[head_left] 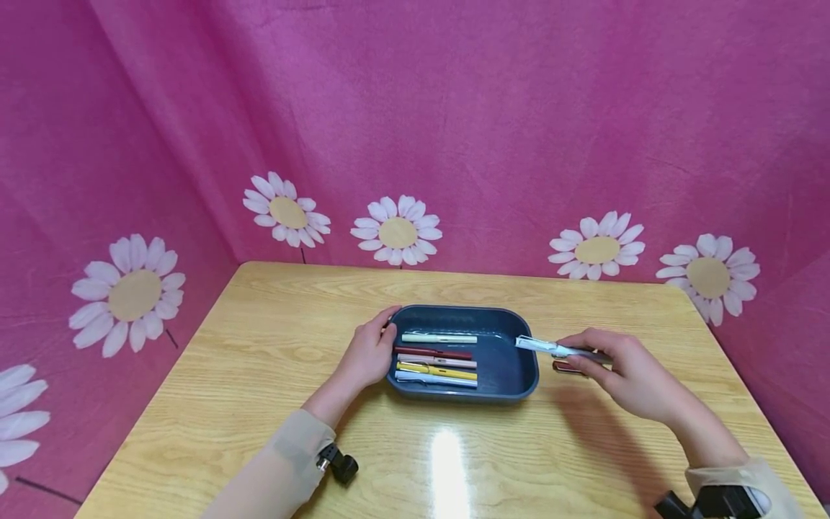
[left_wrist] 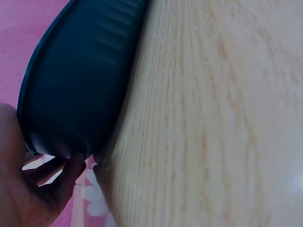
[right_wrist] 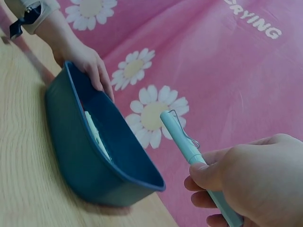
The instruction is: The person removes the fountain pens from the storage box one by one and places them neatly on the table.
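A dark blue tray (head_left: 502, 367) stands on the table, and my left hand (head_left: 368, 353) grips its left end with the thumb over the rim. Several clipped pens lie side by side in the tray's left part: a pale green pen (head_left: 439, 338), a dark red one, a pink one, a yellow pen (head_left: 447, 373) and a light blue one. Just off the tray's right end, my right hand (head_left: 625, 371) pinches a pale blue pen (right_wrist: 177, 132), its clip end pointing toward the tray. Beneath that hand is a brownish-red pen (head_left: 566, 367), partly hidden by the fingers.
The wooden table (head_left: 272, 389) runs back to a pink curtain (head_left: 454, 130) printed with daisies, which also hangs along both sides. A black wrist camera (head_left: 338, 463) is strapped at the left sleeve; another sits on the right wrist.
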`<state>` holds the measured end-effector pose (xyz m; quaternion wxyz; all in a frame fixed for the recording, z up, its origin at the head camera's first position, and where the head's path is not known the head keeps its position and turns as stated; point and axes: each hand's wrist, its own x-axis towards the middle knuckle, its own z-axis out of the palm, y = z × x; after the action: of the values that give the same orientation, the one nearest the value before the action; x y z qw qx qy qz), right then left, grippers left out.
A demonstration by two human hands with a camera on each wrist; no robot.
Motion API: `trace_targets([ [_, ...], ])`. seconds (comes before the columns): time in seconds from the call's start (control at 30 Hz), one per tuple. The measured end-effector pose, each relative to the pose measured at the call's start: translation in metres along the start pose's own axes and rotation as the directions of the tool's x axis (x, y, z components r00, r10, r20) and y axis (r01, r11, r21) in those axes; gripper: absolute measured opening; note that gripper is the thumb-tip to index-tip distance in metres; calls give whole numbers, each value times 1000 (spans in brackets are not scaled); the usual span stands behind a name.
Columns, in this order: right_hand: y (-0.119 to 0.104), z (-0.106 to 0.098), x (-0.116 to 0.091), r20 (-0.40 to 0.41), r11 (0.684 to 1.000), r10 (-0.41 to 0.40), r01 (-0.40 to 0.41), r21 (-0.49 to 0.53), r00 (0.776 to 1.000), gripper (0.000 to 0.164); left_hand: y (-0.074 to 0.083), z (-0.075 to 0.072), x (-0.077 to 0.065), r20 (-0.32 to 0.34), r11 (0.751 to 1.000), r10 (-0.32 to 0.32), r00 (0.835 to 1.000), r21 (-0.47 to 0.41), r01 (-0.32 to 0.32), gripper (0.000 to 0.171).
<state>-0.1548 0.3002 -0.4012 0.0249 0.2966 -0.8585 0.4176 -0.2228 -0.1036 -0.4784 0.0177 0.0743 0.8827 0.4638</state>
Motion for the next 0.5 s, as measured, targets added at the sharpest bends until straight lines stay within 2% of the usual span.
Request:
trace_targets([
  [0.3,14,-9,-22,-40,986,55,-61,-156,998,29,0,0,0,-1,1000,8,1000,-1,-8,47],
  [0.5,23,-11,-34,-88,977,50,-67,-204,995,30,-1,0,1,-1,1000,5,1000,1,-5,47],
])
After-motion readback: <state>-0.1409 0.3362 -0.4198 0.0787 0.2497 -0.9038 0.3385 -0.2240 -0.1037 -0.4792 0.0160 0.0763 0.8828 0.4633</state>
